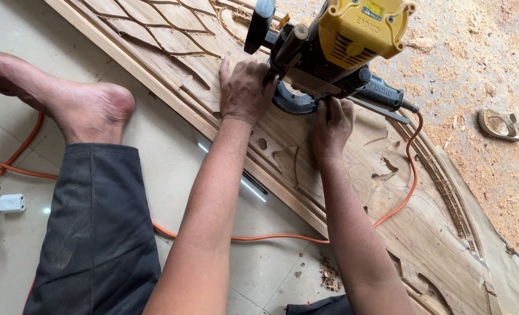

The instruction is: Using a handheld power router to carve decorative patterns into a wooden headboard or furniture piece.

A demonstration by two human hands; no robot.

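Observation:
A yellow and black power router (329,46) stands on a long carved wooden panel (388,192) lying on the floor. My left hand (245,87) presses flat on the wood and grips the left side of the router's black base. On the base's right side, my right hand (331,122) is closed around the base's lower edge. Carved lattice and scroll patterns cover the panel. The router's bit is hidden under its base.
An orange power cord (411,175) runs from the router across the panel and tile floor. My bare foot (78,108) and dark trouser leg (96,233) lie at left. Sawdust (481,64) covers the floor at right beside a sandal (500,124). A white plug adapter (12,203) sits far left.

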